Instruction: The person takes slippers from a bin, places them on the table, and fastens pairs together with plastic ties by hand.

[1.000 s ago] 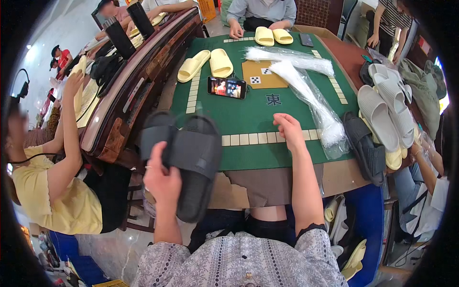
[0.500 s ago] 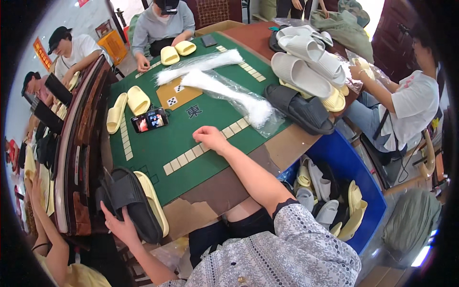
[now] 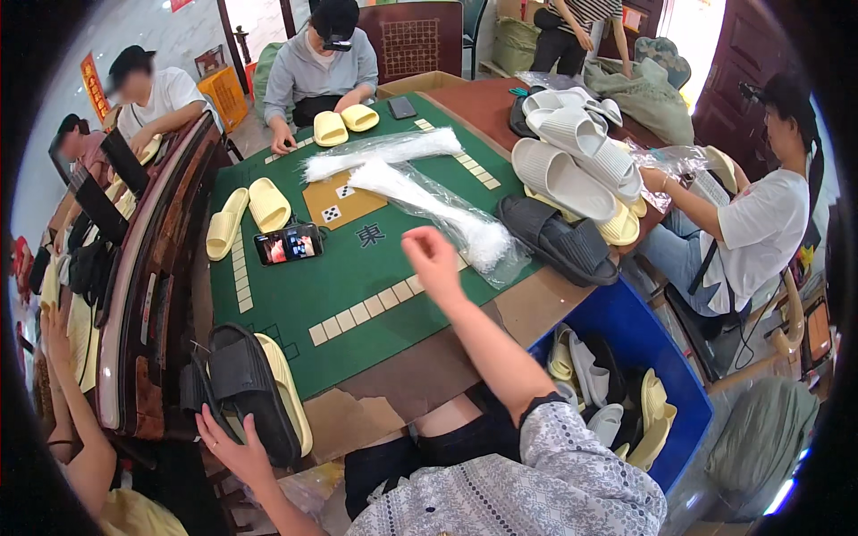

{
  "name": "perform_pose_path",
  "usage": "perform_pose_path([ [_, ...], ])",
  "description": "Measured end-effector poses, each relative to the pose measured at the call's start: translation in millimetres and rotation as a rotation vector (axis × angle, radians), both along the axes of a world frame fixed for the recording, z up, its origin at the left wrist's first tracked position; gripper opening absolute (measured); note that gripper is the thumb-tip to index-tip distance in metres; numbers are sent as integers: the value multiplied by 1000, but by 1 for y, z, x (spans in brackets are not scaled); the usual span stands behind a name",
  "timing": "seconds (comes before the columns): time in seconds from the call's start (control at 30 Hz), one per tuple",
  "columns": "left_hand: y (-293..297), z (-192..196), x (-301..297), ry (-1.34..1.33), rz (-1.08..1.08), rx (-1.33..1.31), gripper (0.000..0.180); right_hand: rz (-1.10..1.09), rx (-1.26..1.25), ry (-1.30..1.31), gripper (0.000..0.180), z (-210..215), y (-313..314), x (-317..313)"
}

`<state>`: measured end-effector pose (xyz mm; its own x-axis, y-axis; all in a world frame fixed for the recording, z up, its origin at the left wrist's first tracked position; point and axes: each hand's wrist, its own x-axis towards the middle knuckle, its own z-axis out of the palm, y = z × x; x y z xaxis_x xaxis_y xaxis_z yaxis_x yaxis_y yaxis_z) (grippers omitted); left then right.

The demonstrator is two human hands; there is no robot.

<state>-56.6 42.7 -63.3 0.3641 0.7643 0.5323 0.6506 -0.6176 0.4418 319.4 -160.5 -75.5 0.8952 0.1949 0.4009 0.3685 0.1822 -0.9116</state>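
My left hand (image 3: pixel 234 447), fingers and thumb spread apart, is at the near heel end of black slippers (image 3: pixel 250 380) on the table's near left corner; its fingertips seem to touch the dark sole. A pale yellow slipper (image 3: pixel 290 393) lies against their right side. Over the green mat, my right hand (image 3: pixel 431 259) is raised with curled fingers pressed together; whatever they pinch, if anything, is too small to make out. Beyond it lie two clear bags of thin white strips (image 3: pixel 447 210). A row of cream tiles (image 3: pixel 359 311) shows on the mat near my right forearm.
A phone (image 3: pixel 289 244) and yellow slippers (image 3: pixel 268 205) lie at the mat's left. Grey slippers (image 3: pixel 567 177) are piled on the right, beside a black pair (image 3: pixel 556 237). A blue bin (image 3: pixel 684 393) holding slippers stands below. Other people sit around the table.
My right hand has lifted and moved right, away from the tiles. My left hand has slid back toward me along the black slippers, its fingers more spread. The view has shifted slightly.
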Motion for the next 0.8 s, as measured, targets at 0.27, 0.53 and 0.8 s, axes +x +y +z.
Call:
perform_pose_path([
  [0.27,8,6,-2,-74,-24,-23,62,-892,-734,-665,32,90,-190,101],
  [0.53,8,7,-16,-80,72,-56,66,-991,-1548,-561,42,119,-271,170],
  [0.8,-4,22,-3,-19,128,159,64,-1055,-1183,-617,32,125,-307,176],
])
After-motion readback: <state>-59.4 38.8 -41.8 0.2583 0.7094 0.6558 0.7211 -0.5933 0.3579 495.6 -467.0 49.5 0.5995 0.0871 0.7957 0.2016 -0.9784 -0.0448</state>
